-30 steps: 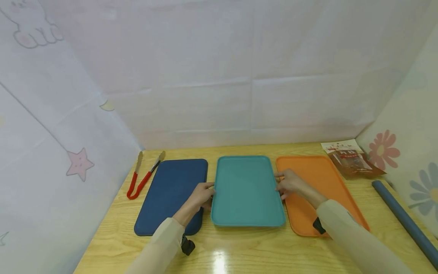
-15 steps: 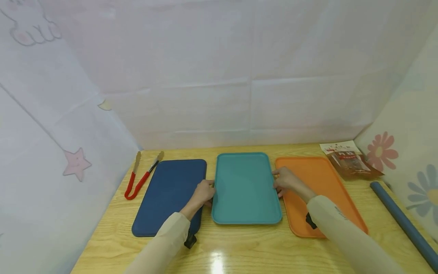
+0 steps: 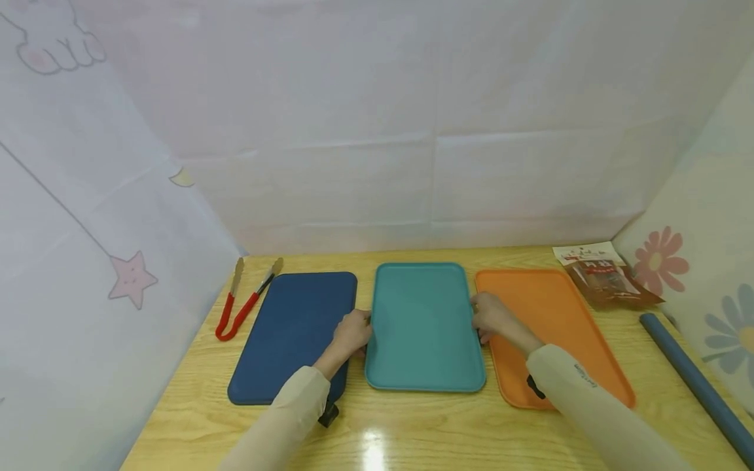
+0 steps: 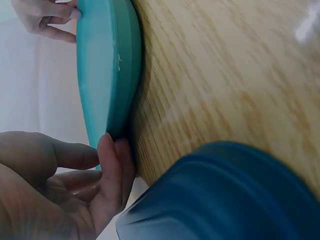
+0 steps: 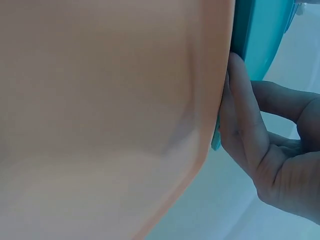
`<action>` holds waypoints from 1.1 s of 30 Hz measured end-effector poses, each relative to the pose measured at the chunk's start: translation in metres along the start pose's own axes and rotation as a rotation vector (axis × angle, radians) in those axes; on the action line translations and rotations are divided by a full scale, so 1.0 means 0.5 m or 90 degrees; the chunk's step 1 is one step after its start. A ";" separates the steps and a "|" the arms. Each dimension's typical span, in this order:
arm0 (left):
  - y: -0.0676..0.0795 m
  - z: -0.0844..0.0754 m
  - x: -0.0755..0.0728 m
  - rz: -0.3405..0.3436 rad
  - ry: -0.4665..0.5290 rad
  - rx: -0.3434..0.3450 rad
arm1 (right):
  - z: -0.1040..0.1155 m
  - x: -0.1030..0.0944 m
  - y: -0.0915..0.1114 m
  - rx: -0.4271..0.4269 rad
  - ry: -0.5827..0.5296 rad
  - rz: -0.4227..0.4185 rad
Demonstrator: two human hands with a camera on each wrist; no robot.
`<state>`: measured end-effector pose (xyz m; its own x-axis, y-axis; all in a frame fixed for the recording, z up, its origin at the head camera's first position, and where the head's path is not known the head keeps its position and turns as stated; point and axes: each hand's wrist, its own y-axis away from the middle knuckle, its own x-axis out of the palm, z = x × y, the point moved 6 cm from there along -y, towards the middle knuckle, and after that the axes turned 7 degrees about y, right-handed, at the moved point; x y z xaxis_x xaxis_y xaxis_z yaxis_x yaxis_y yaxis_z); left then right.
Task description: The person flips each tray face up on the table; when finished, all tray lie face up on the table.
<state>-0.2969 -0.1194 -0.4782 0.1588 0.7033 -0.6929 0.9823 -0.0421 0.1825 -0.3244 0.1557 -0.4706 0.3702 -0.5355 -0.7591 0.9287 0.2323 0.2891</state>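
A: So what are you holding?

B: The teal tray (image 3: 425,328). My left hand (image 3: 351,331) pinches its left edge and my right hand (image 3: 493,316) pinches its right edge, so yeah, 2 hands on it.

A: Where's it at?

B: Middle of the wooden table (image 3: 424,428), between the blue tray (image 3: 296,332) on my left and the orange tray (image 3: 544,302) on my right. Red-handled tongs (image 3: 243,315) lie past the blue tray.

Smooth teal plastic tray (image 3: 425,327), glossy wood-grain table (image 3: 424,425) — creased cloth-like backdrop (image 3: 353,131), metal-tipped tongs (image 3: 245,312)
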 end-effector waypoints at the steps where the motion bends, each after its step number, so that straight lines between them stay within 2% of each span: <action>1: 0.001 -0.001 -0.001 0.012 -0.001 0.012 | 0.001 0.001 0.002 -0.007 0.011 -0.009; 4: 0.005 0.001 -0.013 0.067 0.012 0.047 | 0.015 0.002 0.016 -0.050 0.087 -0.067; 7: 0.015 0.008 -0.045 0.100 0.044 0.065 | 0.042 0.001 0.038 -0.091 0.200 -0.155; 10: 0.024 0.028 -0.094 0.068 0.036 0.071 | 0.075 0.003 0.054 -0.120 0.266 -0.221; 13: 0.032 0.056 -0.148 0.021 -0.043 0.089 | 0.107 0.012 0.054 -0.145 0.254 -0.235; 18: 0.047 0.117 -0.222 -0.024 -0.146 0.118 | 0.170 0.042 0.046 -0.185 0.207 -0.226; 23: 0.069 0.179 -0.269 -0.091 -0.227 0.103 | 0.240 0.094 0.030 -0.235 0.156 -0.177; 26: 0.081 0.210 -0.280 -0.105 -0.259 0.068 | 0.281 0.130 0.013 -0.260 0.127 -0.141; 29: 0.087 0.234 -0.278 -0.094 -0.271 0.044 | 0.319 0.168 -0.002 -0.273 0.102 -0.109; 33: 0.089 0.254 -0.272 -0.078 -0.276 0.035 | 0.360 0.217 -0.019 -0.279 0.070 -0.063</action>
<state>-0.2621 -0.3070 -0.4642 0.0567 0.3445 -0.9371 0.9984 -0.0236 0.0517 -0.2893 -0.0509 -0.4506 0.2534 -0.4881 -0.8352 0.8538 0.5188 -0.0442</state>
